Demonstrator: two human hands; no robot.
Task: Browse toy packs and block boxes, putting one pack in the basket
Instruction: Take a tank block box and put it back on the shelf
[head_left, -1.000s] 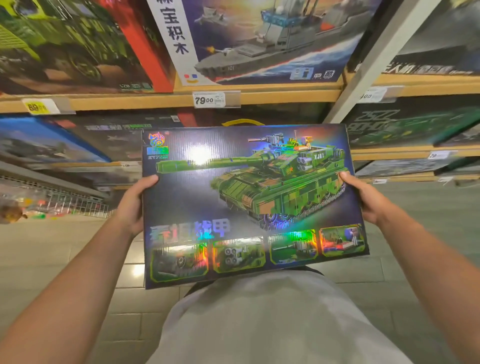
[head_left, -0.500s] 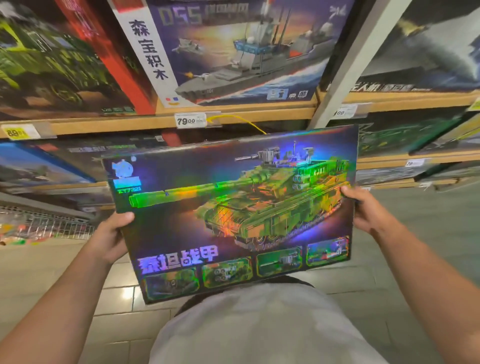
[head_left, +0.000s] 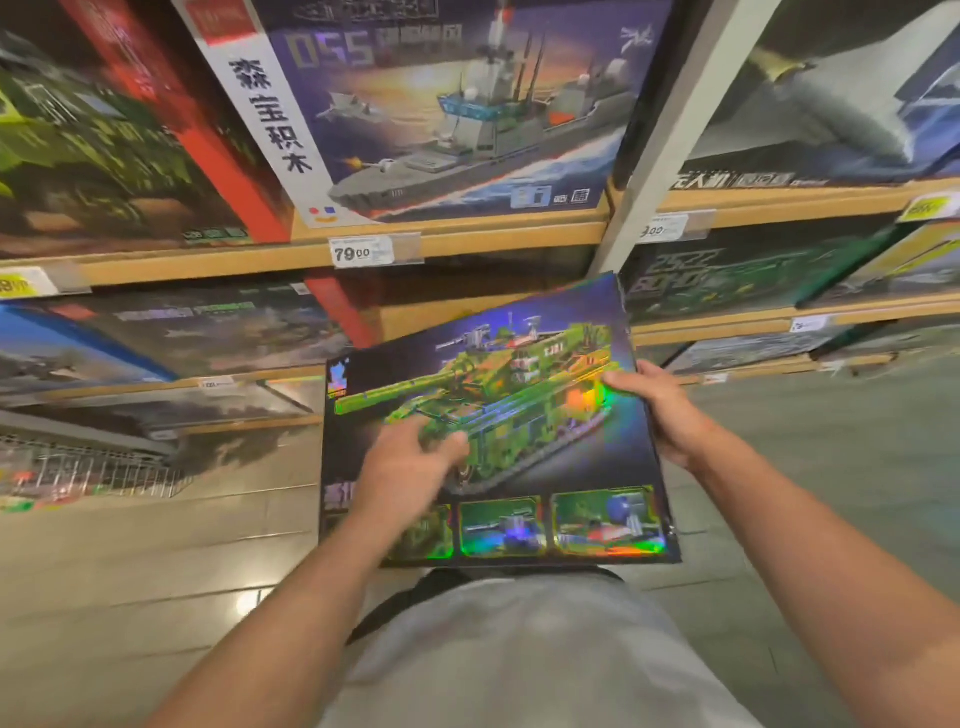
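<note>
Tank block box (head_left: 519, 431) held tilted before the shelves: right hand (head_left: 670, 415) grips its right edge, left hand (head_left: 410, 467) lies blurred across its front, fingers loosely spread. Better steady both edges before reshelving.

Wooden shelf boards (head_left: 467, 244) run across the aisle, split by a white upright post (head_left: 670, 135). A white price tag (head_left: 358, 253) reading 79.00 and a yellow price label (head_left: 23, 284) sit on one board's front edge. Below lies a grey tiled floor (head_left: 831, 467).

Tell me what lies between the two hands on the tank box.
Only the box's printed tank picture: left hand on the tank box front, right hand gripping its edge, head view.
</note>
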